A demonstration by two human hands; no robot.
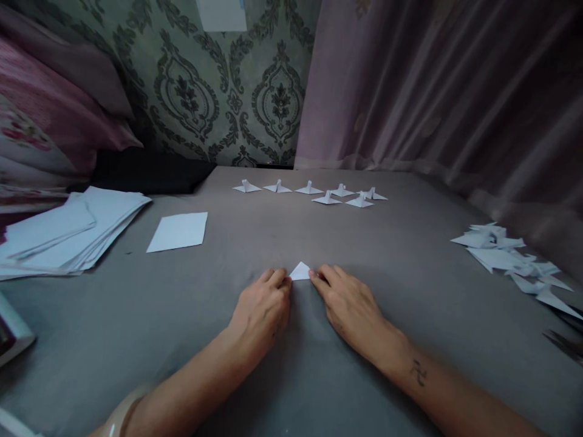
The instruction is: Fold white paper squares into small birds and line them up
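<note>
A small piece of folded white paper (300, 272) lies on the grey table surface in front of me, its visible part a triangle pointing away. My left hand (266, 303) closes on its left corner, fingers curled together. On the opposite corner, my right hand (348, 300) presses with thumb and fingertips. Both hands rest low against the table, and they hide the paper's outer ends. Beyond them, several folded paper birds (309, 188) stand in loose rows near the back edge.
A square white sheet (178, 232) lies to the left, beside a stack of white paper (86, 224). Black cloth (146, 172) sits behind the stack. At the right is a heap of folded paper pieces (510, 255), with a dark pointed tool (565, 346) near it. Curtains (410, 91) hang behind.
</note>
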